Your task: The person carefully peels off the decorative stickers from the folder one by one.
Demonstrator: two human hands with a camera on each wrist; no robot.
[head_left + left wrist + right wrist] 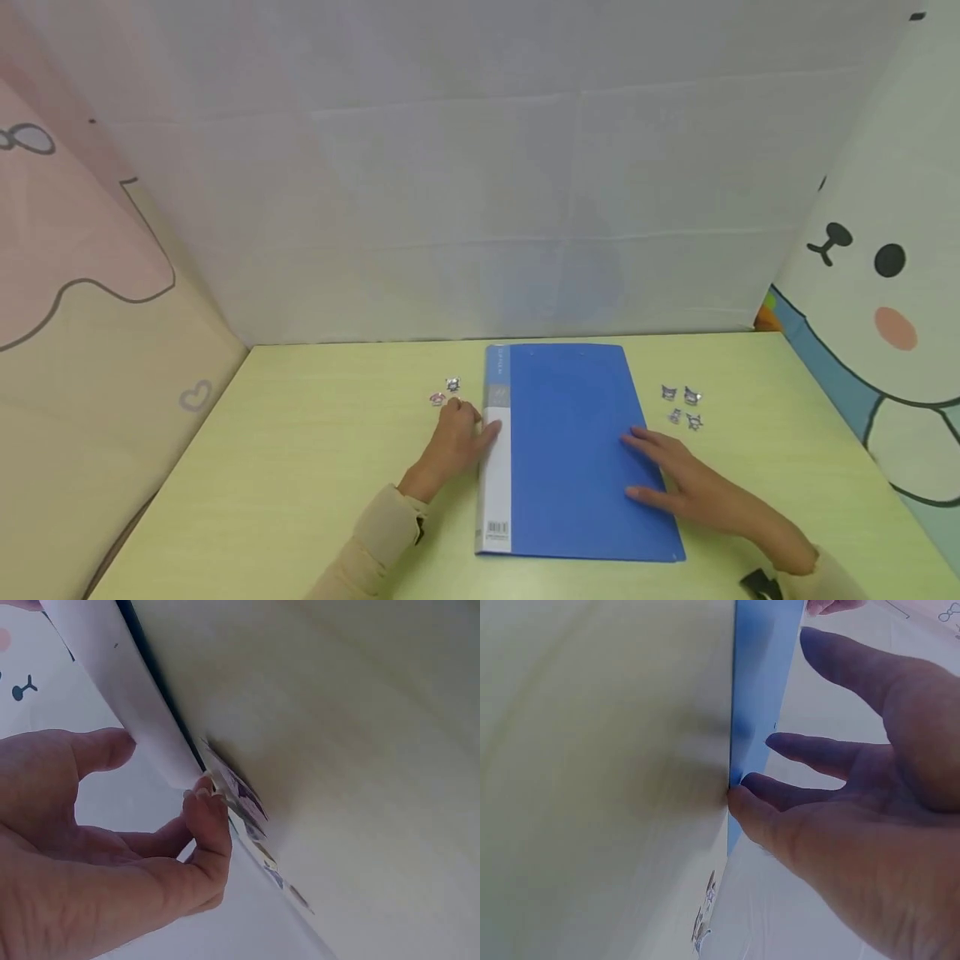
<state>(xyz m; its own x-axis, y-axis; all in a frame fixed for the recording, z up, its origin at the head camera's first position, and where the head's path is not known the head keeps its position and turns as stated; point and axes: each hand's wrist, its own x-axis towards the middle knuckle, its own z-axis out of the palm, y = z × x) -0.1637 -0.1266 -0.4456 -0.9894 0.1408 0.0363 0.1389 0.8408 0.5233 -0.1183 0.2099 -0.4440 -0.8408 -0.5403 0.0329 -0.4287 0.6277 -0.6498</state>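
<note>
A blue ring binder or file folder point(570, 467) lies closed on the table, its white-labelled spine point(496, 475) to the left. At the spine is my left hand point(453, 442), thumb on its top and the other fingers curled against its side at table level. Just past these fingers lie two small flat cartoon cutouts, one pinkish point(437, 399) and one dark point(452, 383). My right hand point(693, 483) rests on the folder's right edge with spread, fairly straight fingers. In the right wrist view, the lowest fingertip point(739, 799) meets the table beside the cover.
Several small cartoon cutouts point(692, 396) lie right of the folder. The pale yellow table point(337, 417) ends at a white cloth wall point(420, 283) behind. Printed cloth hangs along the left side point(112, 375) and the right side point(847, 275).
</note>
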